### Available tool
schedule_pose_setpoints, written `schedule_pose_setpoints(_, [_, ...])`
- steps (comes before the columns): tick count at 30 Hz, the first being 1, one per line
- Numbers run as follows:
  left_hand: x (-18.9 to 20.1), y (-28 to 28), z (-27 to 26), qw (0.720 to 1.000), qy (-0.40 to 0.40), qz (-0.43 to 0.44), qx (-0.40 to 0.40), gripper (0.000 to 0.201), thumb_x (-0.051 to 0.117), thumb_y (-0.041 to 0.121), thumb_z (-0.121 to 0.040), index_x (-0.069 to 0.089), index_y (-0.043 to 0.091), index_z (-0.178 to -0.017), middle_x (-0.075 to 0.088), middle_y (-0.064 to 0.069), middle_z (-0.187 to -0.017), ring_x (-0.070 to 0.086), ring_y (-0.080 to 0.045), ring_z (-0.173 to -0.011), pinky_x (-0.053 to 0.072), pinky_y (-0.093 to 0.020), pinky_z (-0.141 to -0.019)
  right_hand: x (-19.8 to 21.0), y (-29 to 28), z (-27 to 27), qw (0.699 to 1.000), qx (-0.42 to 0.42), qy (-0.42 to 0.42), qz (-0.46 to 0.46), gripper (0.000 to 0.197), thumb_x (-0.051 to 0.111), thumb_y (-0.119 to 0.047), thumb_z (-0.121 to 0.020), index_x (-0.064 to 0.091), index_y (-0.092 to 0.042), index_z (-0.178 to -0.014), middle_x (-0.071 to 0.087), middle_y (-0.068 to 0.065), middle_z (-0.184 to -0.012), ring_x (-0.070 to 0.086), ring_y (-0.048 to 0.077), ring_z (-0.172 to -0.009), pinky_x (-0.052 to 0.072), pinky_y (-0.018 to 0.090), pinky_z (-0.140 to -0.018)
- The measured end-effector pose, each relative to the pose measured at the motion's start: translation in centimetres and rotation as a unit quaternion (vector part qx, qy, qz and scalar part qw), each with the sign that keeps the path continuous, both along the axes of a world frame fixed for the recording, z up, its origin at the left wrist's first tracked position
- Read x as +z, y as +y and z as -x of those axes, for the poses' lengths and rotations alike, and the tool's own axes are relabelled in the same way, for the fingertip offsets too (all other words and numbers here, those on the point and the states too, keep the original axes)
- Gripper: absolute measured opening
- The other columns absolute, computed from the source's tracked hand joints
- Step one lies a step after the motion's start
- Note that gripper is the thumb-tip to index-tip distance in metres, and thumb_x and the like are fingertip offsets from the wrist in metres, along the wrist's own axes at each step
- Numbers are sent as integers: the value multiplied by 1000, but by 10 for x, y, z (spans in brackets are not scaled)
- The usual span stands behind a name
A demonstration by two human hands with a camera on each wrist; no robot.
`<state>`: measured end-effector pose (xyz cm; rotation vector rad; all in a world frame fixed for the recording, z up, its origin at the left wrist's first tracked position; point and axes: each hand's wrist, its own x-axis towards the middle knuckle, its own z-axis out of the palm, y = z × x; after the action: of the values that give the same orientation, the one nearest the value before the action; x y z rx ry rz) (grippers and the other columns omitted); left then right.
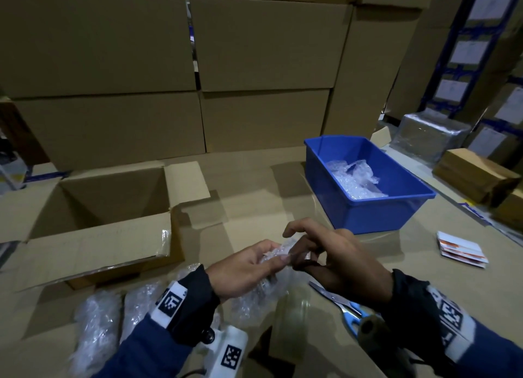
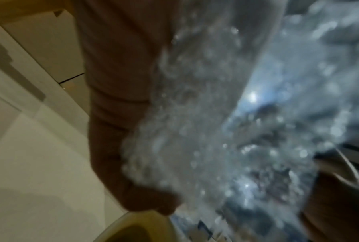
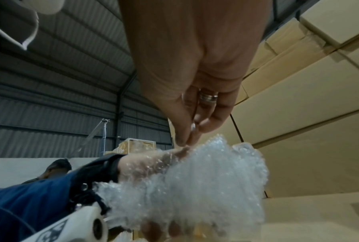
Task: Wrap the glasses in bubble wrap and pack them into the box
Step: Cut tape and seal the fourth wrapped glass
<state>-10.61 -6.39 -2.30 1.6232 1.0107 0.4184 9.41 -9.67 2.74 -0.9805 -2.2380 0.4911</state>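
Closest in, the left hand [image 1: 244, 267] cradles a bubble-wrapped glass [image 1: 264, 288], fingers curled under and around the bundle. Its long axis runs from the person's body up and away toward the fingertips, where the loose end of the wrap sticks out. The right hand [image 1: 336, 260] meets it from the right, thumb and fingers pressed together at that loose end; whether they pinch the wrap itself or a bit of tape cannot be told.

Just below the hands, nearer the person, lie two wrapped bundles [image 1: 97, 325] on the left, a roll of clear tape [image 1: 295, 304] underneath, and scissors [image 1: 343, 307] under the right wrist.

The open cardboard box [image 1: 96, 208] sits to the left of and beyond the left hand, which is the nearer one to it; my guess is the finished bundle goes that way, crossing the near flap. Beyond the right hand stands a blue bin [image 1: 370, 213] holding more bubble wrap [image 1: 355, 179].

The right wrist view shows the fingertips [image 3: 184, 140] closing right at the top edge of the bundle [image 3: 195, 188], which the head view blurs. The left wrist view shows only the wrap [image 2: 226, 131] against the palm.
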Motion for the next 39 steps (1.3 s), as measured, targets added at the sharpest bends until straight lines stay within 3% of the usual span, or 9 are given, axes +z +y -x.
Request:
schedule_pose_setpoints(3, [1, -7, -1, 999, -20, 23, 22, 44, 35, 49, -101, 53, 25, -134, 59, 10, -130, 54, 0, -116, 40, -18, -100, -3, 1, 1, 1000, -12, 20, 6, 52, 73, -3, -80, 45, -28, -115, 72, -13, -85, 64, -3, -75, 53, 23, -66])
schedule_pose_setpoints(7, [10, -17, 2, 991, -52, 106, 59, 76, 23, 72, -88, 32, 29, -151, 23, 5, -161, 20, -11, -147, 13, -36, -118, -8, 0, 2, 999, -19, 38, 11, 51, 74, -4, -80, 46, -27, -116, 72, -14, -83, 64, -1, -73, 51, 20, -67])
schedule_pose_setpoints(9, [15, -20, 4, 997, -5, 75, 12, 99, 24, 92, -69, 28, 34, -150, 29, 4, -158, 26, -15, -145, 18, -46, -119, -8, 1, 3, 999, -26, 41, 18, 52, 74, -2, -79, 47, -28, -114, 72, -14, -82, 64, -1, -71, 51, 19, -67])
schedule_pose_setpoints(11, [19, -23, 4, 996, 80, -15, -47, 113, 49, 95, -57, 22, 29, -145, 42, 6, -145, 44, -11, -130, 37, -37, -113, -8, 2, 3, 998, -35, 45, 30, 51, 75, -1, -77, 48, -27, -113, 72, -15, -80, 65, 3, -71, 52, 21, -67])
schedule_pose_setpoints(13, [20, -24, -1, 988, 135, -63, -42, 103, 76, 70, -63, 18, 24, -135, 42, 15, -129, 48, -3, -116, 44, -27, -102, -7, 2, 4, 997, -38, 48, 42, 51, 75, 0, -76, 49, -26, -112, 72, -14, -78, 65, 6, -70, 53, 26, -68])
schedule_pose_setpoints(16, [15, -27, -7, 980, 157, -121, 6, 80, 78, 52, -74, 24, 22, -125, 48, 10, -121, 52, -8, -109, 48, -26, -90, -4, 0, 5, 997, -35, 48, 50, 55, 75, 2, -75, 48, -30, -111, 72, -13, -77, 63, 3, -67, 53, 28, -67])
schedule_pose_setpoints(26, [15, -25, -2, 967, 158, -195, -39, 54, 63, 45, -89, 43, 29, -136, 53, 7, -133, 48, -9, -122, 43, -33, -101, 0, -4, 4, 996, -42, 42, 64, 52, 75, -3, -77, 47, -35, -107, 73, -15, -77, 67, 6, -72, 51, 28, -65])
schedule_pose_setpoints(34, [9, -30, -13, 964, 136, -229, 15, 34, 43, 52, -98, 54, 26, -116, 60, 9, -108, 57, -7, -97, 49, -35, -85, -8, -7, 3, 997, -73, 20, 9, 50, 72, -14, -79, 43, -39, -109, 71, -24, -83, 67, 11, -69, 49, 25, -64])
schedule_pose_setpoints(39, [8, -32, -12, 961, 134, -241, 18, 30, 45, 46, -99, 54, 24, -116, 61, 8, -109, 56, -8, -96, 46, -28, -82, -15, -9, 3, 993, -112, 26, -15, 53, 75, -9, -76, 42, -40, -104, 72, -20, -88, 61, -7, -75, 40, 5, -66])
